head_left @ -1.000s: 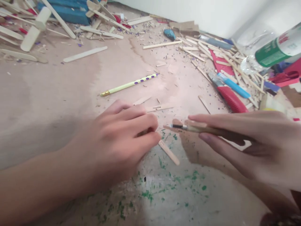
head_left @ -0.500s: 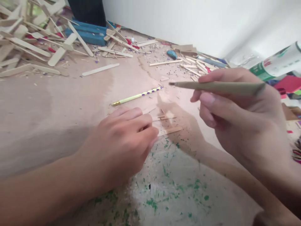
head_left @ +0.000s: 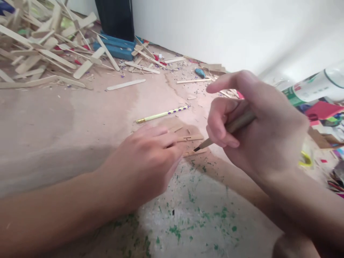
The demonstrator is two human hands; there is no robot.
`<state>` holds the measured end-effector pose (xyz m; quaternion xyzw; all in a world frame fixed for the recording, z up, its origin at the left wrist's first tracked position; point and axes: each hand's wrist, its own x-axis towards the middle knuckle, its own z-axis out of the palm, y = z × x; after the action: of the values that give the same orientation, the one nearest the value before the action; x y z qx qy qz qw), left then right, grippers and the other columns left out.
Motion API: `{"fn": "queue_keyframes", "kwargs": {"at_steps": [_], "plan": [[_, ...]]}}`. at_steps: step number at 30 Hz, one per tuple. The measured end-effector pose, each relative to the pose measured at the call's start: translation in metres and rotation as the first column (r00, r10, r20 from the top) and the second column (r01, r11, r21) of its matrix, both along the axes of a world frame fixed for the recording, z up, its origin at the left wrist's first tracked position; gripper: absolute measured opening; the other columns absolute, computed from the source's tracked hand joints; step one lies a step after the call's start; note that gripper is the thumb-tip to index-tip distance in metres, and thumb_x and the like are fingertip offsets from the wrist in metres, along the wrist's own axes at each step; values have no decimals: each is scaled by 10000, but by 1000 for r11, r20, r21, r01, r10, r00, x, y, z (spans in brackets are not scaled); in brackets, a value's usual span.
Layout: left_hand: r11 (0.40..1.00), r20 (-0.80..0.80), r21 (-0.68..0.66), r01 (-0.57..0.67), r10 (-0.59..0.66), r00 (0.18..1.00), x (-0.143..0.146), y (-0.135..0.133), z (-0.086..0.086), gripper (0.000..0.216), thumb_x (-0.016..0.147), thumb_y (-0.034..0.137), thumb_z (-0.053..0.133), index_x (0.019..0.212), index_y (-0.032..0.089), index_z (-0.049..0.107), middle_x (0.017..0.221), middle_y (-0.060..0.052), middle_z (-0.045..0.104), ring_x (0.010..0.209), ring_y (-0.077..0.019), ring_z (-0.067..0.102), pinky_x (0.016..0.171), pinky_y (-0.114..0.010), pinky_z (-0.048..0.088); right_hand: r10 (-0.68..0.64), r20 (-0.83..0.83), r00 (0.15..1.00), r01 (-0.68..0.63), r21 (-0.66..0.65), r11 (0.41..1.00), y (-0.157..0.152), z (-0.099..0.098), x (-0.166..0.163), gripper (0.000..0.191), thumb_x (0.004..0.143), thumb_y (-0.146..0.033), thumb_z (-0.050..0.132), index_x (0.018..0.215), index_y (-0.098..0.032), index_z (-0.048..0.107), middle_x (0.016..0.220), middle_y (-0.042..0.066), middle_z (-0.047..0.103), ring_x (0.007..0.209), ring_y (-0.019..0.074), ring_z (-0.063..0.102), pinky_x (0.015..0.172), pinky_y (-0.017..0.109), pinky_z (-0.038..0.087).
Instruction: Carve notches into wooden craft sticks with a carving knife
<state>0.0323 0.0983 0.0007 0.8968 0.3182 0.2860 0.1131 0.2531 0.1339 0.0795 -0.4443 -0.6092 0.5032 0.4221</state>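
My left hand point(head_left: 150, 157) lies on the table with its fingers curled over thin wooden craft sticks, whose ends stick out to the right. One of these craft sticks point(head_left: 192, 138) has a narrow notch; a lower one point(head_left: 199, 152) lies nearer to me. In the fingers of my right hand point(head_left: 252, 125) is a slim tan-handled tool point(head_left: 238, 120) with a short dark tip, its exact kind unclear. That tip points down at the lower stick, at or just above it. Beyond my left hand rests a pale yellow pencil point(head_left: 162, 114) with purple spots.
A heap of craft sticks point(head_left: 51, 50) fills the back left, beside a blue ridged block point(head_left: 115, 46) and a black upright object point(head_left: 115, 18). Shavings and a small blue lump point(head_left: 199, 72) lie farther back. At right are a white-and-green cylinder point(head_left: 314, 86) and red material point(head_left: 326, 109).
My right hand has turned and brought the tool's tip down to the lower stick. The tool was held nearly level above the table before. My left hand stays on the sticks; the view has shifted slightly.
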Motion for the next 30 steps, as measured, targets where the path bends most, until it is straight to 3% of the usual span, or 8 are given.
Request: {"fn": "queue_keyframes", "kwargs": {"at_steps": [3, 5, 9, 14, 18, 22, 26, 30], "plan": [[1000, 4, -17, -7, 7, 1000, -1, -1, -1, 374, 1199, 136, 592, 895, 220, 792, 921, -20, 795, 918, -246, 701, 897, -441, 599, -74, -29, 997, 76, 49, 996, -1, -4, 0, 518, 1288, -286, 321, 960, -260, 722, 491, -20, 464, 358, 178, 261, 361, 391, 168], [1000, 9, -20, -1, 2, 1000, 0, 0, -2, 368, 1193, 129, 591, 895, 218, 788, 929, -16, 789, 920, -240, 686, 900, -433, 591, -43, -66, 997, 48, 78, 996, 1, -8, 4, 526, 1280, -334, 411, 895, -259, 761, 538, 10, 511, 400, 185, 313, 384, 397, 220], [998, 21, 52, 35, -36, 999, 0, 5, 0, 314, 1145, 89, 658, 882, 196, 792, 880, -27, 732, 844, -238, 623, 850, -424, 534, 227, -157, 961, -226, 25, 974, 16, -15, 17, 518, 1185, -488, 637, 737, -258, 757, 671, 48, 605, 538, 189, 480, 480, 377, 421], [980, -49, 194, 44, -35, 998, -3, 11, 4, 378, 1163, 64, 626, 839, 216, 751, 769, -4, 619, 781, -249, 588, 781, -425, 479, 511, -222, 830, -539, -89, 838, 29, -14, 21, 701, 1144, -655, 684, 622, -251, 448, 531, -41, 315, 458, 123, 327, 452, 319, 381], [982, -52, 187, 40, -30, 998, -4, 12, 4, 352, 1154, 83, 642, 842, 224, 721, 787, -1, 632, 779, -248, 611, 782, -426, 491, 417, -229, 880, -441, -67, 895, 14, -6, 15, 792, 1184, -642, 681, 635, -217, 299, 559, -48, 202, 500, 103, 197, 506, 328, 315], [983, -76, 180, 47, -34, 997, -5, 14, 3, 324, 1137, 91, 637, 853, 226, 718, 805, -11, 666, 797, -257, 655, 797, -432, 514, 438, -191, 878, -453, -36, 891, 1, -3, 5, 767, 1191, -576, 659, 625, -229, 277, 527, -32, 240, 478, 124, 249, 505, 362, 340], [978, -82, 206, 39, -23, 996, -6, 14, 2, 330, 1122, 79, 622, 840, 232, 699, 789, -10, 669, 775, -246, 651, 766, -432, 485, 323, -218, 921, -334, -16, 942, -2, -6, -8, 777, 1172, -507, 678, 595, -207, 253, 510, -48, 129, 480, 93, 201, 495, 317, 317], [980, -89, 195, 41, -24, 996, -6, 15, 2, 329, 1093, 77, 644, 811, 246, 661, 778, -2, 670, 764, -229, 643, 755, -421, 462, 366, -240, 899, -376, 7, 927, -1, -12, -10, 768, 1197, -491, 607, 566, -212, 269, 487, -52, 128, 436, 85, 180, 457, 305, 318]]}}
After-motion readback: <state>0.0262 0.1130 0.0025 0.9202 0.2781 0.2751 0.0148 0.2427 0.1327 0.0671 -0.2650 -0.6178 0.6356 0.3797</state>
